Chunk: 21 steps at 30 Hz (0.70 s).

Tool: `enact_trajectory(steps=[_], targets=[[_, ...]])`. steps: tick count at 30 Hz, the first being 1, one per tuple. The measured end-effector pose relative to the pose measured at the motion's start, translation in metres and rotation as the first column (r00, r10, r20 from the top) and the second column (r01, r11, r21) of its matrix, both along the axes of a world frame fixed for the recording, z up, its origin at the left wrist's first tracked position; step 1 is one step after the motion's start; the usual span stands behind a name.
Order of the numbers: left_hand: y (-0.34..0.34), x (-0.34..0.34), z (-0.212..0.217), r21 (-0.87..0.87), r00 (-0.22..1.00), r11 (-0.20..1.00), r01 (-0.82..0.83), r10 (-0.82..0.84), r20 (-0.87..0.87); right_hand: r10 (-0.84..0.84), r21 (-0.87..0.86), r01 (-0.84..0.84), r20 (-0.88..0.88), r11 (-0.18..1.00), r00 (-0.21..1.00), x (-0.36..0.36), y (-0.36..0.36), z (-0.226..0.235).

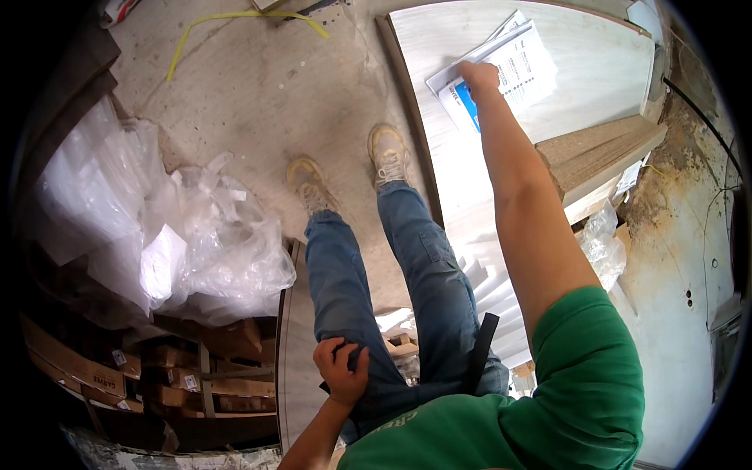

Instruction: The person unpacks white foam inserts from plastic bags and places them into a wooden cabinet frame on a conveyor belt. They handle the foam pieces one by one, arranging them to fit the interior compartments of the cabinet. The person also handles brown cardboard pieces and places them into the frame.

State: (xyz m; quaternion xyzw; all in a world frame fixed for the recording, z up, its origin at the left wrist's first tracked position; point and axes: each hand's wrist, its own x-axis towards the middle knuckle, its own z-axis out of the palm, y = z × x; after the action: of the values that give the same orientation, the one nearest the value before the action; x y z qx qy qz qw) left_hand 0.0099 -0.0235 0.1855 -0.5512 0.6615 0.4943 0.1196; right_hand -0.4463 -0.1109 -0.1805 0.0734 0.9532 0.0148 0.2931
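My right arm reaches out to a stack of printed booklets [521,66] on a pale wood-grain panel [439,31]. The fingers of my right hand [479,77] are closed at the stack's left edge, gripping a white booklet with a blue patch [464,100]. Other white sheets fan out beneath and behind it. My left hand [341,371] rests low against my thigh, its fingers curled around something dark that is mostly hidden by them.
Crumpled clear plastic wrap [227,243] heaps up at left, above shelves of brown cardboard boxes [172,380]. Stacked brown boards [599,157] lie right of my arm. A yellow strap [227,16] lies on the concrete floor [251,94]. A black strap [483,345] stands out by my hip.
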Motion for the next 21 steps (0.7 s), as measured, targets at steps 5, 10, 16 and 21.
enact_trajectory(steps=[5, 10, 16, 21], targets=[[-0.002, 0.003, 0.003, -0.042, 1.000, 0.999, -0.010, 0.011, 0.010, -0.009, -0.087, 0.006, -0.031, 0.996, 0.999, 0.013, 0.002, 0.039], [-0.006, -0.001, 0.002, -0.111, 0.999, 0.993, 0.034, -0.032, 0.022, -0.189, -0.374, 0.038, -0.375, 0.927, 0.908, 0.042, 0.068, 0.091], [-0.026, -0.067, -0.005, 0.167, 0.954, 0.965, -0.201, 0.232, -0.192, 0.209, -0.540, -0.416, -0.403, 0.732, 0.891, 0.084, 0.117, 0.251], [-0.081, -0.176, 0.079, 0.642, 0.550, 0.572, -0.511, 0.791, -0.267, 0.713, -0.771, -0.607, -0.315, 0.193, 0.627, 0.168, 0.073, 0.419]])
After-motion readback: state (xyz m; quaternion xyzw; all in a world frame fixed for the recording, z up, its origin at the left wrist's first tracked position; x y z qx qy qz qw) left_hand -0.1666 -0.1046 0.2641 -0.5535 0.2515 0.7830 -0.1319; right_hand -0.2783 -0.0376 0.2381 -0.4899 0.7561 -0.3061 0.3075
